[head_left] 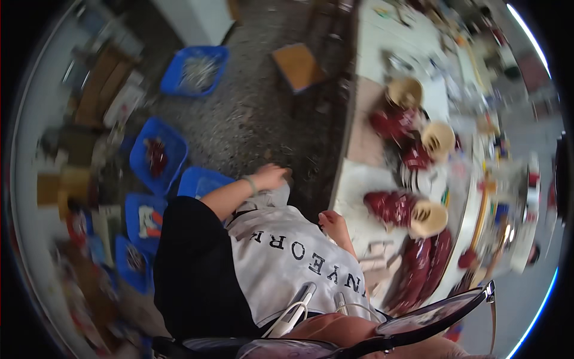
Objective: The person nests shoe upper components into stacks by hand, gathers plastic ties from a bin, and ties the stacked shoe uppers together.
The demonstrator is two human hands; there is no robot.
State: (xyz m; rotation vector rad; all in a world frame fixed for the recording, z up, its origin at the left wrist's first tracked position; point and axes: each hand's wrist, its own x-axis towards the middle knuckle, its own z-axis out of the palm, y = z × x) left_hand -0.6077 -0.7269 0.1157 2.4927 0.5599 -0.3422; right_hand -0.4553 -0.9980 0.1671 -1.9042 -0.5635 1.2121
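Note:
My left hand [272,178], with a pale band at its wrist, reaches out in front of my light grey printed apron [293,248]. Its fingers are bunched together; a small dark patch shows at their tips, too blurred to name. Near the edge of the white worktable [359,191] is my right hand [335,225], fingers loosely bent and slightly apart, with nothing visible in them. On that table, beyond my right hand, lie glossy dark-red pieces [382,206] with a cream slotted cup-shaped part [429,218] at one end.
Several blue bins stand on the floor to my left; one blue bin [170,137] holds a dark-red item, another blue bin [218,54] pale pieces. A wooden-topped stool [298,66] stands ahead, left of the table. Long dark-red pieces [418,269] lie on the table's near part.

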